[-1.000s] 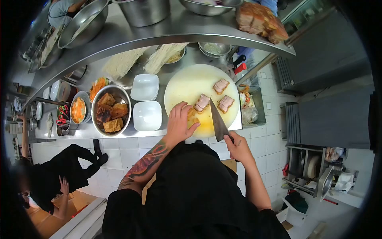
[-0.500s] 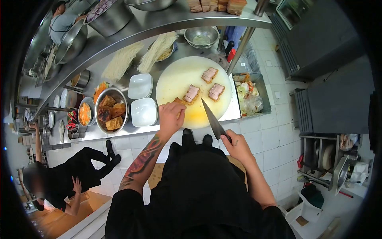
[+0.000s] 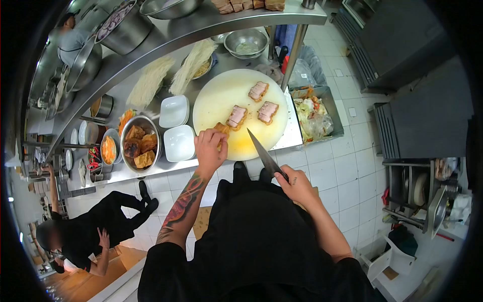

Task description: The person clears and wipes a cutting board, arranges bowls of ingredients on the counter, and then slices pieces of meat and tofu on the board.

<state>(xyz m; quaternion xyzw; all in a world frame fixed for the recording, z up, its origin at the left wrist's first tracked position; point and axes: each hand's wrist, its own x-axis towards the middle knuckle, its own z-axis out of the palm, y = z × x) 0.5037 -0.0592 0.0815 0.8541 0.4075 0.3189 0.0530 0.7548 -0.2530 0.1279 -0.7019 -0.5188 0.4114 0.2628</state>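
My left hand (image 3: 211,149) is at the lower left of the round white cutting board (image 3: 209,95), its fingers closed on a brown-crusted piece of roast pork (image 3: 221,128). The fingers hide part of that piece. My right hand (image 3: 297,184) grips a kitchen knife (image 3: 265,157) by its handle. The blade points up and left, its tip over the board near the pork. On the board lie three sliced portions of pork: a left one (image 3: 236,117), a right one (image 3: 267,112) and a far one (image 3: 258,91).
A steel bowl of browned meat chunks (image 3: 132,149) and stacked white bowls (image 3: 179,143) stand left of the board. Dried noodles (image 3: 151,83) lie farther back. A steel shelf (image 3: 191,24) overhangs the counter. A scrap bin (image 3: 327,95) stands right; a co-worker (image 3: 80,226) is at left.
The view has shifted a little, so the board and counter sit slightly further left. My left hand stays at the pork and my right hand keeps hold of the knife.
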